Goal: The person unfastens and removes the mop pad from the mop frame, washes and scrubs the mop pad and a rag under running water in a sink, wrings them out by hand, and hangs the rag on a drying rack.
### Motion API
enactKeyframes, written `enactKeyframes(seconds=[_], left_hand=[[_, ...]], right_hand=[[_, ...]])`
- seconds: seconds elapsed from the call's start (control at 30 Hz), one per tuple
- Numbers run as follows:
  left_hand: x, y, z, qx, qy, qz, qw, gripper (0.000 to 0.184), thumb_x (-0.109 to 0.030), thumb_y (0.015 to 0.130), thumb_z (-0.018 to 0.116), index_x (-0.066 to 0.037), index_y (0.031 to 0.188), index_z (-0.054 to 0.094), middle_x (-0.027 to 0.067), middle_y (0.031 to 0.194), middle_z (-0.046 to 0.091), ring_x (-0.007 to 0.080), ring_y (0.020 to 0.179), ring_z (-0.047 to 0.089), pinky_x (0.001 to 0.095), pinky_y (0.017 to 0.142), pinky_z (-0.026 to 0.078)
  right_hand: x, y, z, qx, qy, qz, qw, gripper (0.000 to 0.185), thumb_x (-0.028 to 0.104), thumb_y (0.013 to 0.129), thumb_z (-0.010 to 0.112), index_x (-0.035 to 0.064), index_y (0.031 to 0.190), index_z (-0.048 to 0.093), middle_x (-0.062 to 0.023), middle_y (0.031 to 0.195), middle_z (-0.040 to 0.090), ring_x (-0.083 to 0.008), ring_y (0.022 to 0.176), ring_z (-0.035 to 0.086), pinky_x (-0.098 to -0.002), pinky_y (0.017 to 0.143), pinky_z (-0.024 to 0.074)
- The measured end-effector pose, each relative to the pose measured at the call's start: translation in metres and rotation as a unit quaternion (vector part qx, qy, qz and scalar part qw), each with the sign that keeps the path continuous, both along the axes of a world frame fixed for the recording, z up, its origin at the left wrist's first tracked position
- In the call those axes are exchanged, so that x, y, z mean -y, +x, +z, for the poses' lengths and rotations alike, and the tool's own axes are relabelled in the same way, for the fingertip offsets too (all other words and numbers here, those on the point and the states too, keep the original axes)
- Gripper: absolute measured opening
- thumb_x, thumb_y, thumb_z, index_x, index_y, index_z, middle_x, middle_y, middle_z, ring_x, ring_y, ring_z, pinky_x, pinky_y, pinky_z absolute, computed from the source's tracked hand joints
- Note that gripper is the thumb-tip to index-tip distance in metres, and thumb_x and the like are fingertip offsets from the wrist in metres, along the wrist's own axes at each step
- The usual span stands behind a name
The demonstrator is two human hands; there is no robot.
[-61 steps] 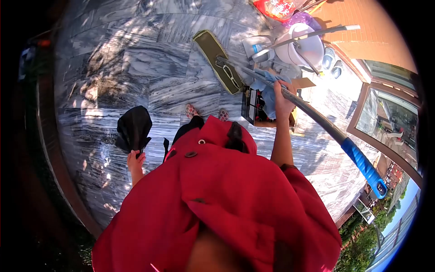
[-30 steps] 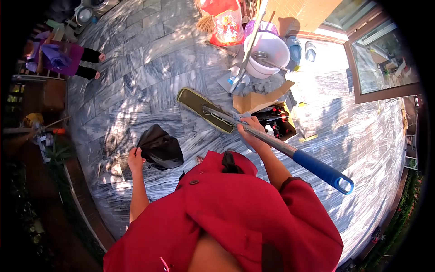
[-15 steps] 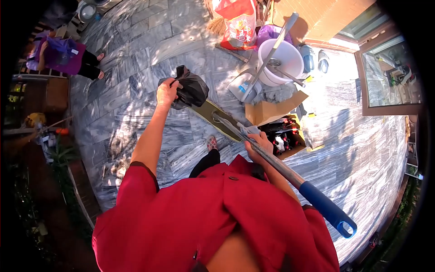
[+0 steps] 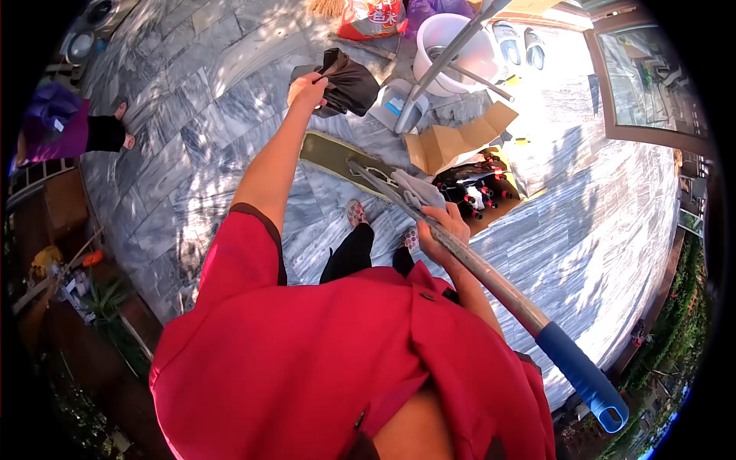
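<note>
Bag (image 4: pixel 356 87) in left hand (image 4: pixel 308 91), mop (image 4: pixel 494 282) in right hand (image 4: pixel 446 232).

Sunny Tiled Terrace, Apparently at a Home

Dappled sunlight crosses marble-patterned floor tiles (image 4: pixel 207 115). Slippers (image 4: pixel 534 50) lie near a brown-framed glass panel (image 4: pixel 648 77); a white bucket (image 4: pixel 479 51) and dustpan (image 4: pixel 383 113) are household cleaning gear, and leafy planting (image 4: pixel 675 307) borders the paving.

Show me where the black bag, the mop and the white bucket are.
Black bag (image 4: pixel 353 86): head view, on the middle of its dark crumpled body.
Mop (image 4: pixel 497 282): head view, on its long shaft.
White bucket (image 4: pixel 477 47): head view, on its inner wall.
</note>
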State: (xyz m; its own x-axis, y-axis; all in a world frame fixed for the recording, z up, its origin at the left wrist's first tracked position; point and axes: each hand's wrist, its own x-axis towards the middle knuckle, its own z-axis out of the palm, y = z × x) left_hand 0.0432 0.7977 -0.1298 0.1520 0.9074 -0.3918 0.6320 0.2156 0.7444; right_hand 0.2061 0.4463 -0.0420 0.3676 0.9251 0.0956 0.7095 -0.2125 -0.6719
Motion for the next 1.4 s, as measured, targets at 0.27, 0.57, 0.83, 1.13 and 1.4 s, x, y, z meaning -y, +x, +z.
enactKeyframes(seconds=[0.27, 0.57, 0.83, 1.13, 1.4], left_hand=[[0.01, 0.006, -0.026, 0.069, -0.01, -0.009, 0.998, 0.021, -0.023, 0.08, 0.058, -0.004, 0.087, 0.066, 0.0057, 0.069, 0.065, 0.0135, 0.054, 0.064, 0.0258, 0.049, 0.049], [-0.003, 0.005, -0.059, -0.097, 0.06, -0.101, 0.988, 0.024, -0.03, 0.077, 0.057, -0.011, 0.089, 0.067, 0.0058, 0.072, 0.065, 0.0156, 0.061, 0.065, 0.0307, 0.061, 0.048], [0.007, 0.029, -0.089, -0.179, 0.027, -0.177, 0.967, 0.027, -0.032, 0.076, 0.056, -0.018, 0.097, 0.065, 0.0098, 0.09, 0.065, 0.0276, 0.088, 0.062, 0.0396, 0.074, 0.048], [0.025, 0.015, -0.091, -0.189, 0.121, -0.212, 0.951, 0.042, -0.024, 0.08, 0.059, -0.015, 0.12, 0.052, 0.0143, 0.121, 0.054, 0.0309, 0.105, 0.056, 0.0408, 0.086, 0.045], [0.18, -0.026, -0.109, -0.025, -0.035, -0.357, 0.933, 0.05, -0.014, 0.071, 0.066, -0.013, 0.118, 0.052, 0.0122, 0.109, 0.06, 0.03, 0.097, 0.059, 0.0374, 0.082, 0.048]], right_hand=[[0.006, 0.002, -0.003, 0.007, -0.022, -0.022, 0.999, 0.025, 0.018, 0.063, 0.068, 0.011, 0.087, 0.064, -0.012, 0.078, 0.053, -0.0305, 0.066, 0.057, -0.0371, 0.057, 0.0482], [0.018, 0.002, 0.002, -0.013, -0.052, -0.042, 0.998, 0.027, 0.021, 0.065, 0.068, 0.0129, 0.09, 0.064, -0.0105, 0.081, 0.052, -0.0305, 0.066, 0.057, -0.0378, 0.057, 0.0482], [0.017, 0.004, -0.002, 0.005, -0.031, -0.045, 0.998, 0.027, 0.019, 0.063, 0.069, 0.0118, 0.089, 0.064, -0.0112, 0.082, 0.052, -0.0297, 0.069, 0.057, -0.0371, 0.059, 0.0474], [0.002, 0.008, 0.002, -0.041, -0.065, -0.061, 0.995, 0.029, 0.023, 0.063, 0.069, 0.0141, 0.09, 0.066, -0.0156, 0.094, 0.057, -0.0321, 0.078, 0.06, -0.0374, 0.066, 0.0505], [-0.009, 0.007, -0.005, -0.03, -0.039, -0.019, 0.999, 0.032, 0.025, 0.061, 0.071, 0.015, 0.09, 0.065, -0.0141, 0.093, 0.056, -0.0309, 0.073, 0.061, -0.0363, 0.062, 0.0506]])
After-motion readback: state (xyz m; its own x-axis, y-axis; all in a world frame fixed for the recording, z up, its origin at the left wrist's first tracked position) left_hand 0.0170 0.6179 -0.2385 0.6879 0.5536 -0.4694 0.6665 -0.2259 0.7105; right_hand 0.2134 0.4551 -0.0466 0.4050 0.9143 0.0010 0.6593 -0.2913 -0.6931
